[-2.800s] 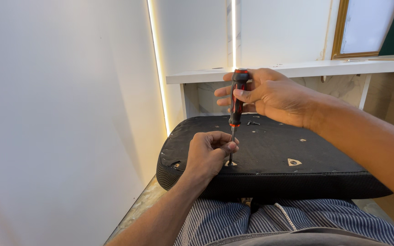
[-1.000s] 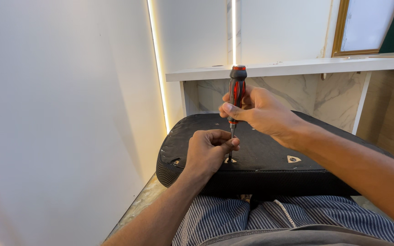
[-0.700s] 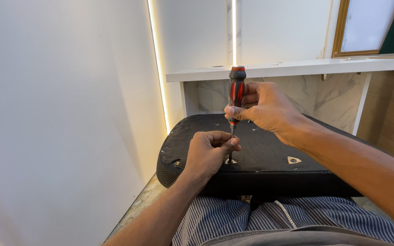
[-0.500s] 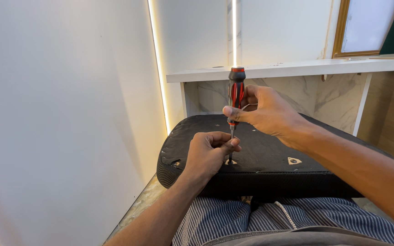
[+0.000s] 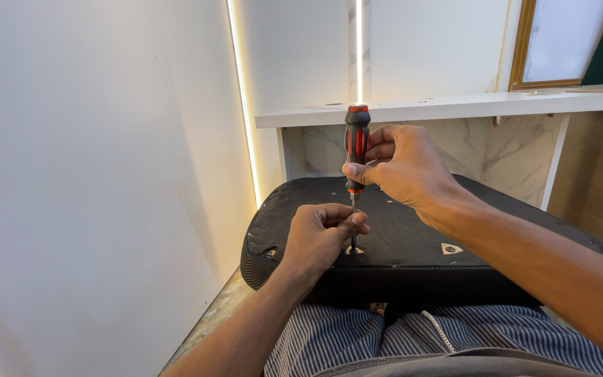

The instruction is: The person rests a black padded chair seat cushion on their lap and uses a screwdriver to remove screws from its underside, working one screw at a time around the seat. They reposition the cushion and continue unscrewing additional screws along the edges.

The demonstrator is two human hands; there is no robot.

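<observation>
Right hand (image 5: 403, 167) wrapped around black-and-red screwdriver (image 5: 356, 150), fingers closed on the handle, tool upright. Left hand (image 5: 319, 237) curled just below, thumb and fingertips pinched around the thin shaft close to the tip, resting on black seat pad (image 5: 413, 241). Tip set into a small pale-edged hole (image 5: 354, 249) near the front edge of the pad's underside; screw head itself hidden behind the fingers, so cannot tell how deep it sits. Pad lying across the lap, on striped trousers (image 5: 378, 335), unsupported by any bench.

Risks, judged from this pose:

- Tip jumping out of the fastener under a turn, then striking the left fingertips right beside it. Cause: fingers so near the point, downward push not held straight.
- Shaft leaning off vertical, chewing the screw head or tearing the fabric around the hole. Cause: grip high on the handle, steadying only by a light pinch low down.
- Pad rocking or sliding on the thighs under pressure, throwing the tip sideways. Cause: soft, uneven support and no clamp.
- Slip toward the second triangular hole (image 5: 451, 248) or off the front edge toward the legs.

Further out: white shelf (image 5: 441, 108) behind, marbled panel beneath it, white wall (image 5: 106, 174) to the left with lit strip.
</observation>
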